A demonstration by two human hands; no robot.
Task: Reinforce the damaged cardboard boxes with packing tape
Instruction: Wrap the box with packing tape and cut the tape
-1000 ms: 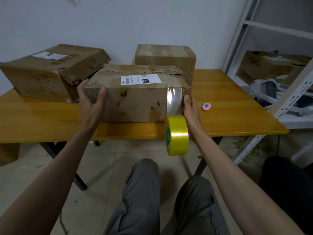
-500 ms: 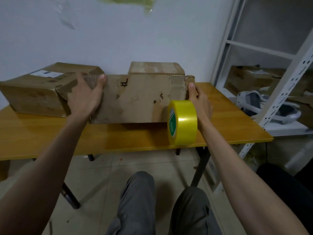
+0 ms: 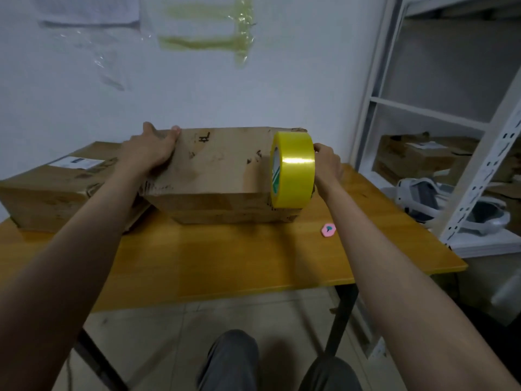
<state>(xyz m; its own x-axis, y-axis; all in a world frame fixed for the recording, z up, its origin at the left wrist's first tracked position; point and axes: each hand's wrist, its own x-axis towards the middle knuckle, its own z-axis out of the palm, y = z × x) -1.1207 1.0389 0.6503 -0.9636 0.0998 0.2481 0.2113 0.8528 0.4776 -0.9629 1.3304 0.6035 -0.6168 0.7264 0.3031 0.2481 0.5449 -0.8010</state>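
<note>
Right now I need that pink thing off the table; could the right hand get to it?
Probably yes: the pink object lies in the open on the table, just below the right hand, but that hand is on the box.

place: storeroom or packing room | signs: worn boxes (image 3: 220,170) on wooden table (image 3: 225,258) | white metal shelving (image 3: 479,176) right of the right hand (image 3: 327,165), holding more boxes | bare wall, tiled floor
</note>
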